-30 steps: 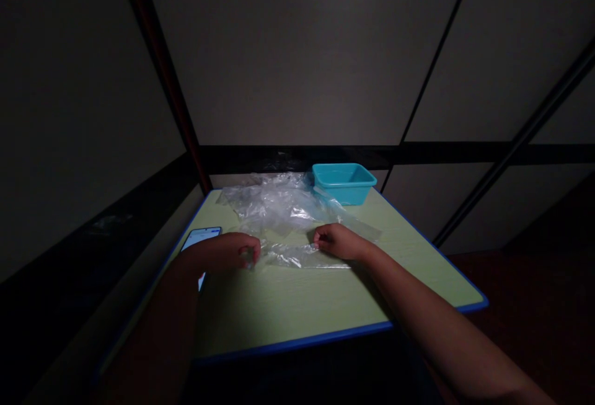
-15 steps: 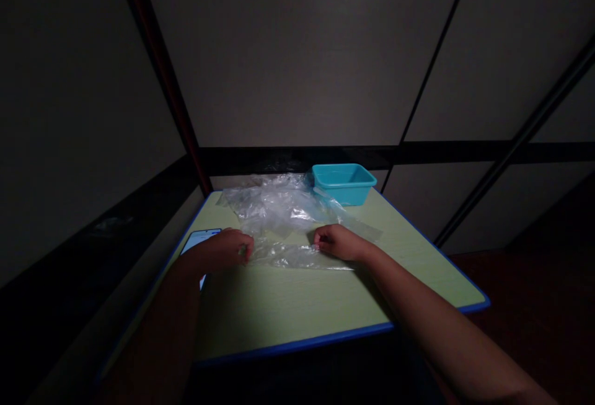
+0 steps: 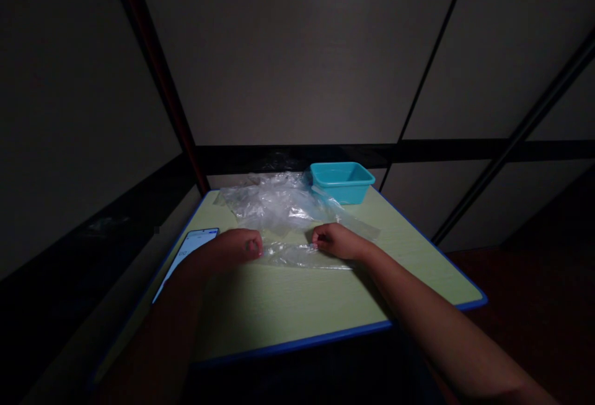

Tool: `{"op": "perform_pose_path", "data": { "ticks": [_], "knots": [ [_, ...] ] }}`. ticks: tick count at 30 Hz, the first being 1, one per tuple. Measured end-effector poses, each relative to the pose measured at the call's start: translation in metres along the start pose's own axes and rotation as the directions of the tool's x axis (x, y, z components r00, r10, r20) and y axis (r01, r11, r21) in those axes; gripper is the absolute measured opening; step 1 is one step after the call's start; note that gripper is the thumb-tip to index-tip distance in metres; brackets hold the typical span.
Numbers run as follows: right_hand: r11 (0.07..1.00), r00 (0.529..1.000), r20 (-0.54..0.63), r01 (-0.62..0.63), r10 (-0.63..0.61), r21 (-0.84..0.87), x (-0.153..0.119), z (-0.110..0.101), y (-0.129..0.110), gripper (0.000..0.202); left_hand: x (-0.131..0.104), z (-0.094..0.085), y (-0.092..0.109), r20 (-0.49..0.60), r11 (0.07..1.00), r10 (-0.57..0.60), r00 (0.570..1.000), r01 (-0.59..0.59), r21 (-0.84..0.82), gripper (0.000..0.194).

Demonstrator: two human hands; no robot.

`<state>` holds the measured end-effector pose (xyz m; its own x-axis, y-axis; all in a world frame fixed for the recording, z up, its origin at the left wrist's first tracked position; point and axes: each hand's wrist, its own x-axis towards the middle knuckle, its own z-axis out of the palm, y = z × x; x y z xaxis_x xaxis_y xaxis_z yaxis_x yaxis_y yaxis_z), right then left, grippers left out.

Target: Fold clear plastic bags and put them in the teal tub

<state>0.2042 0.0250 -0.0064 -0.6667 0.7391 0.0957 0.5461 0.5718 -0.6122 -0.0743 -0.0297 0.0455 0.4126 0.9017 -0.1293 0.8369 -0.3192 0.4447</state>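
Observation:
A clear plastic bag (image 3: 290, 255) lies as a flattened, crinkled strip across the table in front of me. My left hand (image 3: 242, 245) is closed at the strip's left end, its fingers curled in. My right hand (image 3: 338, 242) pinches the far edge of the same bag, right of its middle, with thumb and fingertips together. Part of the strip passes under the right hand and wrist. Just beyond both hands, a loose heap of clear plastic bags (image 3: 279, 202) spreads over the back of the table.
A turquoise plastic basket (image 3: 344, 191) stands at the back right, touching the heap. A lit phone (image 3: 186, 256) lies by the left edge, partly behind my left forearm. The pale green table (image 3: 297, 312) has a blue rim, and panelled doors (image 3: 297, 70) rise behind it.
My left hand has moved right, toward my right hand, and the visible strip between them is shorter. More of the phone shows. My right hand has stayed nearly in place.

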Motion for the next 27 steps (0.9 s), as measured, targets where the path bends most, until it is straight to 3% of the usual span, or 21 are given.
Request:
{"op": "perform_pose_path", "data": {
  "ticks": [4, 15, 17, 19, 21, 23, 25, 27],
  "knots": [
    [1.0, 1.0, -0.005, 0.001, -0.001, -0.001, 0.001, 0.001, 0.001, 0.009, 0.001, 0.001, -0.001, 0.078, 0.999, 0.01, 0.997, -0.007, -0.044, 0.015],
    [1.0, 1.0, -0.015, -0.002, 0.002, 0.003, 0.0, 0.001, -0.001, 0.01, 0.003, 0.003, -0.015, 0.059, 0.997, -0.071, 0.996, 0.071, -0.008, 0.012],
    [1.0, 1.0, -0.017, 0.004, -0.004, -0.001, 0.0, 0.001, -0.002, 0.01, 0.004, 0.003, -0.014, 0.01, 0.996, -0.084, 0.996, 0.084, -0.011, 0.015],
    [1.0, 1.0, -0.015, 0.013, -0.013, -0.007, 0.001, 0.001, -0.002, 0.011, 0.007, 0.005, -0.011, -0.117, 0.999, -0.048, 0.992, 0.05, 0.015, 0.02],
    [1.0, 1.0, -0.017, 0.018, -0.018, -0.005, 0.001, 0.001, -0.001, 0.01, 0.013, 0.009, -0.006, -0.291, 0.998, 0.051, 0.955, -0.035, 0.059, 0.025],
    [1.0, 1.0, -0.015, 0.02, -0.02, -0.002, 0.001, 0.002, -0.001, 0.01, 0.021, 0.016, 0.0, -0.398, 0.987, 0.157, 0.904, -0.126, 0.101, 0.024],
    [1.0, 1.0, -0.011, 0.018, -0.018, -0.003, 0.001, 0.002, -0.001, 0.011, 0.029, 0.026, 0.005, -0.398, 0.978, 0.203, 0.895, -0.168, 0.121, 0.024],
    [1.0, 1.0, -0.012, 0.016, -0.016, -0.004, 0.001, 0.001, -0.002, 0.011, 0.037, 0.035, 0.01, -0.353, 0.98, 0.186, 0.917, -0.146, 0.136, 0.022]
  ]
}}
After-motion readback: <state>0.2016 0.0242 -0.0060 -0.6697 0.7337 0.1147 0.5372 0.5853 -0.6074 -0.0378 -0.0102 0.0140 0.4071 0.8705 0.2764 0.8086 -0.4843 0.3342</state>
